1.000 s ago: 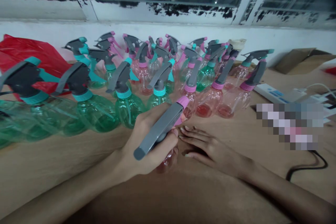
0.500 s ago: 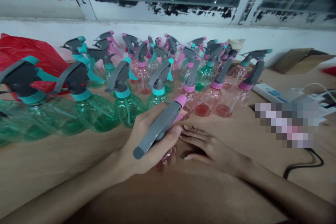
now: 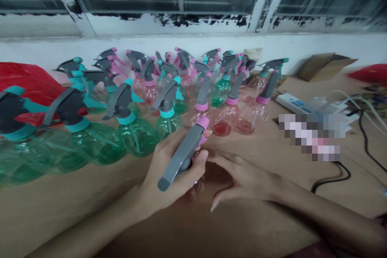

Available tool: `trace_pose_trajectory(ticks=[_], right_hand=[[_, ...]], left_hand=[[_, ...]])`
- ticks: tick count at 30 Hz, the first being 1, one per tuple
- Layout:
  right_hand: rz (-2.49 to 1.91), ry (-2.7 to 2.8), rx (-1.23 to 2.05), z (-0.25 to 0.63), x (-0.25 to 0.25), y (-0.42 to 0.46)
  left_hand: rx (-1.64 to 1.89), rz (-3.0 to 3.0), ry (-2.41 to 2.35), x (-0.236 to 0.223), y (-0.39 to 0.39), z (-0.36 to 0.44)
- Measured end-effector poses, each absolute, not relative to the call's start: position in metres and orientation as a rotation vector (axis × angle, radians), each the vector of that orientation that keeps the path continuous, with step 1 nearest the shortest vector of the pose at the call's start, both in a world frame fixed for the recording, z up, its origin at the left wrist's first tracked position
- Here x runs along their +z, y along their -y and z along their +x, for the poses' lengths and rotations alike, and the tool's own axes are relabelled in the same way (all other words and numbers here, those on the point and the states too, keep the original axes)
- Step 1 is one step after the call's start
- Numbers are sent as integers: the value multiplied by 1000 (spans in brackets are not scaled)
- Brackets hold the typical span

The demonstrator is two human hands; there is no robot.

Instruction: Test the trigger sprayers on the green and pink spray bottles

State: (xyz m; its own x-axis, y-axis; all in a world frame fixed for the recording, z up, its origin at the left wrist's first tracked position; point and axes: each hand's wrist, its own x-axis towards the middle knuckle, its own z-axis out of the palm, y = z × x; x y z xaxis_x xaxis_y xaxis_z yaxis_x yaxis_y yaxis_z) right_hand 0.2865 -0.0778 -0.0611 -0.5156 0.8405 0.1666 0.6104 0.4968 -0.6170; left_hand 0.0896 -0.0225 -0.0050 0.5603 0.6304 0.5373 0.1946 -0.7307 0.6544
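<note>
Across the table (image 3: 90, 193), rows of bottles (image 3: 137, 137) stood with spray heads (image 3: 121, 102) already fitted. Before these, the left hand (image 3: 159, 165) gripped a pink bottle (image 3: 195, 190), likewise fitted but outside the rows; the right hand (image 3: 244, 174), loosely open, curved beside it, contact unclear.

We log one grey-headed, round, clear-pink plastic spray bottle (image 3: 182, 154): roughly upright, body mostly hidden, pink nozzle (image 3: 203, 122) facing away, well short of the bench's (image 3: 45, 205) back edge.

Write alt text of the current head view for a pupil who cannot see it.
A left hand grips a pink-nozzled spray bottle at a table, with the right hand beside it. Beyond them stand green bottles and pink bottles.
</note>
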Motion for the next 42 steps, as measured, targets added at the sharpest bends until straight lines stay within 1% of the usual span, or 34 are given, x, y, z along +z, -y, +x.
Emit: trace_pose_trajectory(ticks=[6, 11, 16, 23, 27, 31, 37, 42], right_hand=[[-1281, 2082, 721, 297, -47, 100], [-1264, 1939, 601, 309, -46, 114], [-1347, 1860, 466, 328, -47, 123], [-1440, 1807, 425, 368, -40, 141], [-1529, 1821, 314, 396, -43, 145], [-1666, 1799, 204, 425, -45, 141], [-1787, 1755, 16, 456, -39, 119], [-1788, 1758, 21, 480, -43, 95]], left_hand=[[1033, 2232, -582, -9, 26, 126], [929, 2143, -477, -9, 34, 164], [864, 2090, -414, -12, 40, 204], [737, 2155, -352, -5, 42, 239], [671, 2164, -456, -15, 38, 239], [600, 2123, -587, -33, 35, 223], [563, 2191, -622, -51, 34, 198], [588, 2261, -571, -59, 32, 194]])
